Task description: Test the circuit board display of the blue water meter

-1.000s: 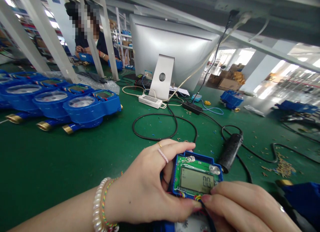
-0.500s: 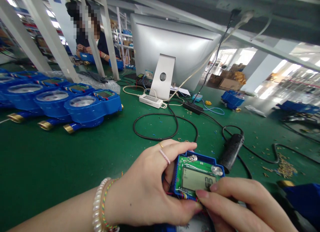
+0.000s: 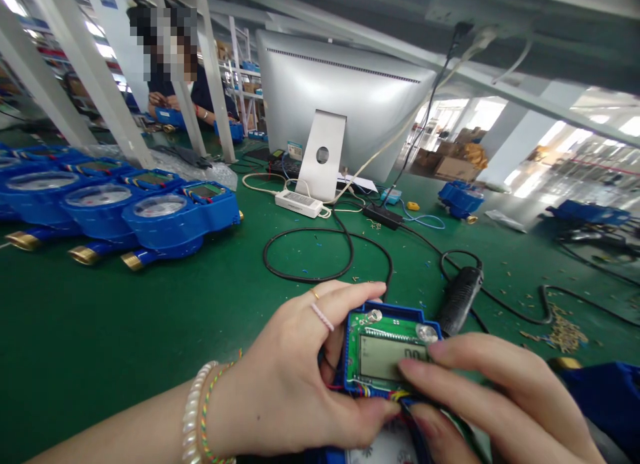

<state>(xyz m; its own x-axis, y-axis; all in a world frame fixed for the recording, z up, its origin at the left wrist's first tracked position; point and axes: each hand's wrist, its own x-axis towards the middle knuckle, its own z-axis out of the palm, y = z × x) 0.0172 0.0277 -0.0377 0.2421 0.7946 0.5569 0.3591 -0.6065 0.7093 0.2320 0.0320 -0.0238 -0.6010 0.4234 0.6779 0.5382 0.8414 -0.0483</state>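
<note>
A blue water meter [image 3: 385,317] lies at the near edge of the green table, its green circuit board with a grey LCD screen [image 3: 383,356] facing up. My left hand [image 3: 295,377] wraps round the meter's left side, forefinger along the top edge, thumb at the bottom where coloured wires show. My right hand [image 3: 495,397] lies over the board's right side, two fingers reaching across the screen's lower right corner. Its fingers are curled against the board.
Three blue meters with brass fittings [image 3: 150,221] stand in a row at the left. A black handheld tool [image 3: 460,297] with its cable lies just beyond the meter. A monitor's back [image 3: 345,97], a power strip [image 3: 300,203] and looped cables sit mid-table. Another person [image 3: 175,77] works far left.
My right hand's fingers have slid up and left over the board, from its bottom edge to across the screen's lower right. My left hand keeps its hold.
</note>
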